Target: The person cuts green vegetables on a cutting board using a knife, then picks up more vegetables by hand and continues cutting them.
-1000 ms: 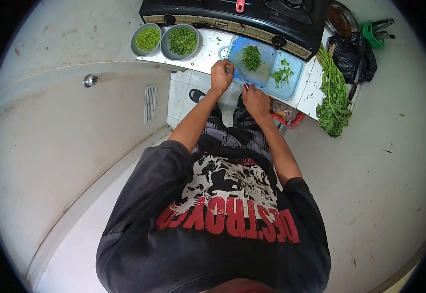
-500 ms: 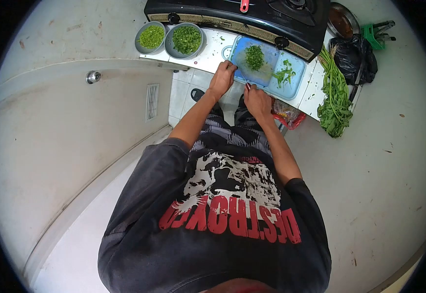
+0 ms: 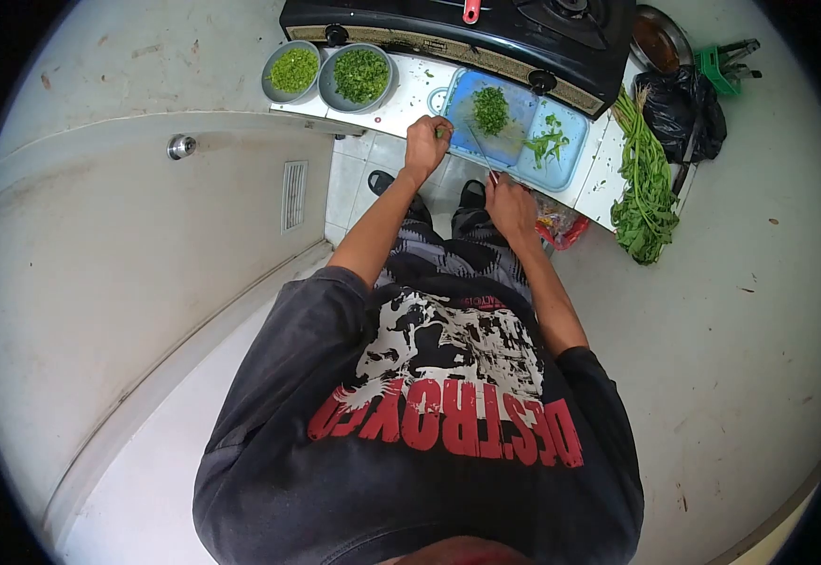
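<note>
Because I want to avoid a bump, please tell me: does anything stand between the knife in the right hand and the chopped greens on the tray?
Nothing visible stands between the knife and the chopped greens. The left hand is to their left, and the loose leaves lie to their right.

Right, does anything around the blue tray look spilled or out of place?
Slightly: a green scrap lies on the white counter near the larger bowl, outside the blue tray holding other chopped greens.

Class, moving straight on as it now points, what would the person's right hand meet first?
The right hand would probably meet the near rim of the blue tray first, though depth is unclear.
</note>
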`<state>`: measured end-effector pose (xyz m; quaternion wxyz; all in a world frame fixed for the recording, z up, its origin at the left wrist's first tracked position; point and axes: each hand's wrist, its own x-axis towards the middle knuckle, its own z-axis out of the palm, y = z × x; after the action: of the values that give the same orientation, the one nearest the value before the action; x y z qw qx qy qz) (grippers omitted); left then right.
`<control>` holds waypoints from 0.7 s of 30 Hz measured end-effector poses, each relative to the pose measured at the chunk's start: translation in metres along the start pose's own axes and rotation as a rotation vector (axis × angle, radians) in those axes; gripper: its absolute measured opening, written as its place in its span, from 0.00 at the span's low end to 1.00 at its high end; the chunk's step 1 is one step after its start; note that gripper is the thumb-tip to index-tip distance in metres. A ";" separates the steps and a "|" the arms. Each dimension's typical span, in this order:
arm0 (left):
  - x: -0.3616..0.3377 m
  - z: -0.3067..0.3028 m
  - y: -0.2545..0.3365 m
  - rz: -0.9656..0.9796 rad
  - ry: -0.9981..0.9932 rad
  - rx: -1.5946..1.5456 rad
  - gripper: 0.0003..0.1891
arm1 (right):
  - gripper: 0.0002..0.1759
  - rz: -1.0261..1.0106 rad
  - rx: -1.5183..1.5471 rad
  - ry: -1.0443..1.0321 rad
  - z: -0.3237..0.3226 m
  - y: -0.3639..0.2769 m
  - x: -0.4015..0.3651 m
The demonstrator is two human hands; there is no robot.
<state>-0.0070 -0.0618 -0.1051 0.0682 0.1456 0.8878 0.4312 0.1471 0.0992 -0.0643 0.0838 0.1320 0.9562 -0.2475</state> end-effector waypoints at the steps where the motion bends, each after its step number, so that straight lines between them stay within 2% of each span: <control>1: 0.000 -0.001 0.002 0.003 -0.003 0.021 0.06 | 0.23 0.004 0.001 -0.009 -0.004 -0.003 0.001; 5: -0.001 0.004 -0.004 0.077 0.053 0.087 0.07 | 0.21 -0.040 -0.008 0.041 0.012 -0.011 0.014; 12: -0.001 -0.003 0.011 0.015 0.016 0.063 0.06 | 0.20 -0.053 -0.008 0.052 0.019 -0.028 0.037; 21: -0.001 0.003 0.004 -0.015 0.043 0.021 0.06 | 0.20 -0.027 -0.022 -0.030 0.009 -0.002 0.004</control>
<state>-0.0048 -0.0569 -0.1040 0.0507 0.1304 0.8946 0.4244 0.1438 0.0939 -0.0720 0.0963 0.1144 0.9592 -0.2401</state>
